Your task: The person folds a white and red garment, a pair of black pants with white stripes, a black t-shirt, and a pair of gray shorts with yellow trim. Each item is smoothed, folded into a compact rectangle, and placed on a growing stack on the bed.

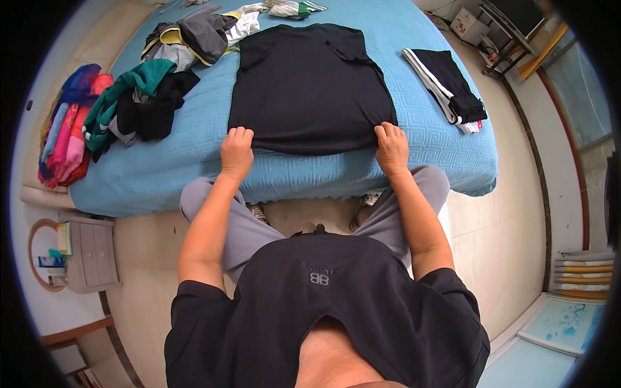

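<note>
A black T-shirt (310,90) lies spread flat on the bed, its wide hem toward me and its short sleeves folded inward near the far end. My left hand (237,153) grips the hem's left corner, fingers curled over the cloth. At the right corner, my right hand (392,149) pinches the hem the same way. Between the two hands the edge sags slightly over the near side of the bed. Both forearms reach forward over my knees.
The bed wears a blue quilted cover (284,174). Folded black trousers (446,84) with a white stripe lie at right. Crumpled clothes, including a grey-yellow garment (197,35) and a green one (123,97), pile at left beside pink fabric (74,136). A small cabinet (90,252) stands lower left.
</note>
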Demonstrator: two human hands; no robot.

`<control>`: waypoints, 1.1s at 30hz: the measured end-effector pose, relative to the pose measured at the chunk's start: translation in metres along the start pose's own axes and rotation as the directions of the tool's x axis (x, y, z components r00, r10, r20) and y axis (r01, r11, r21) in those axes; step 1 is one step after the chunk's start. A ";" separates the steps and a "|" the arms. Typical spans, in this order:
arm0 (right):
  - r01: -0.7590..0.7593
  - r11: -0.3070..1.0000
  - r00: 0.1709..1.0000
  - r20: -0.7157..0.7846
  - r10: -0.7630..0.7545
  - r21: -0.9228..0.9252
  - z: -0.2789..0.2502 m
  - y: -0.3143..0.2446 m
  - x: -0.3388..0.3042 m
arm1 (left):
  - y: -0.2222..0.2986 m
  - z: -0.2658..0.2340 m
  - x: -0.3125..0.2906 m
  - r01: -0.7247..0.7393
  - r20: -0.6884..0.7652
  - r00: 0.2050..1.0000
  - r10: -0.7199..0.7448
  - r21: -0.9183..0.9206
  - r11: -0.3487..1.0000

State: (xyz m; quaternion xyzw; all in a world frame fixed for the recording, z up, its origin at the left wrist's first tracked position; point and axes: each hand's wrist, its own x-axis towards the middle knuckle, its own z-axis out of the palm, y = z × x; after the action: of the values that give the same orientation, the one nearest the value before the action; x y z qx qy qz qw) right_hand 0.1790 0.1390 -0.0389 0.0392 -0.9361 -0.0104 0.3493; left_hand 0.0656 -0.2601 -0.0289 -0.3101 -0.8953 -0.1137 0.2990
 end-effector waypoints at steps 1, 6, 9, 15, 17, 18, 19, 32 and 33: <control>-0.049 0.998 0.998 0.051 0.047 0.026 -0.001 0.000 0.003 | -0.003 0.000 0.002 0.034 -0.014 0.999 -0.034 -0.003 0.999; -0.308 0.918 0.950 0.139 0.281 0.249 -0.007 0.014 0.023 | -0.009 -0.001 0.017 0.110 -0.024 0.993 -0.116 -0.175 0.978; -0.184 0.941 0.983 0.054 0.176 0.284 -0.011 0.024 0.032 | -0.028 0.000 0.011 0.100 0.104 0.991 -0.084 -0.162 0.982; -0.061 0.978 0.973 0.230 0.014 0.200 -0.013 0.037 0.030 | -0.037 -0.015 0.008 -0.029 0.068 0.997 0.029 0.006 1.000; -0.058 0.982 0.981 0.190 0.023 0.178 -0.017 0.035 0.032 | -0.030 -0.025 0.010 -0.011 -0.015 1.000 0.012 0.053 0.999; -0.064 0.985 0.987 0.155 0.039 0.158 -0.021 0.033 0.032 | -0.031 -0.028 0.010 0.004 -0.066 0.998 -0.003 0.027 1.000; -0.071 0.988 0.991 0.120 0.055 0.138 -0.024 0.031 0.034 | -0.031 -0.031 0.009 0.019 -0.117 0.993 -0.019 0.001 1.000; -0.351 0.834 0.908 -0.064 0.415 0.425 -0.042 0.044 0.046 | -0.041 -0.050 0.019 0.350 0.068 0.825 -0.561 -0.840 0.414; -0.363 0.820 0.901 -0.059 0.430 0.442 -0.041 0.048 0.046 | -0.042 -0.050 0.020 0.343 0.108 0.808 -0.579 -0.885 0.314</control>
State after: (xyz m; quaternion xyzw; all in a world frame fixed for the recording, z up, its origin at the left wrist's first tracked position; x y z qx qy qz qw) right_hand 0.1680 0.1839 0.0242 -0.0821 -0.8732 0.2674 0.3992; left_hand 0.0500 -0.3027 0.0217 -0.1308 -0.7147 -0.6700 0.1525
